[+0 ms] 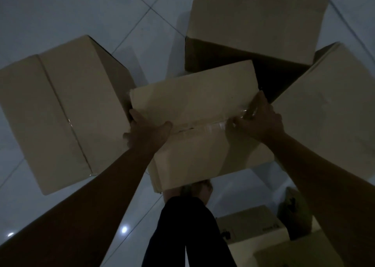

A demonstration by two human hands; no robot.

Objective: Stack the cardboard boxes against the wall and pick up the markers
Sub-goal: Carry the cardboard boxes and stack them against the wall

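I held the middle brown cardboard box with the taped seam [194, 124] between my two hands, in front of me and above the pale tiled floor [60, 13]. My left hand [146, 132] gripped its left end: the thumb lay on the top face and the other fingers went down over the edge, so I could not see them. My right hand [259, 122] gripped the right end, with the fingers curled around the far right corner and the thumb pressed on the shiny tape. Neither hand was nearer than the other; the box hung between them.

The long axis of the box ran from left to right, a little turned, with the right end further from me. I believe the box was lifted, because its near edge hid part of my foot [199, 187], but I could not tell how high.

Three more plain brown cardboard boxes stood around it: one on the left [60, 108], one on the far side [253, 23], and one on the right [334, 108]. All three were near the box in my hands. In my judgement the next move depended on which direction the wall lay, and no wall appeared in the view.

The room was dark. I saw no markers. Low on the right were some smaller boxes [251, 226] with dark objects on them, too dim to name. The far box and the right box were cut by the frame.
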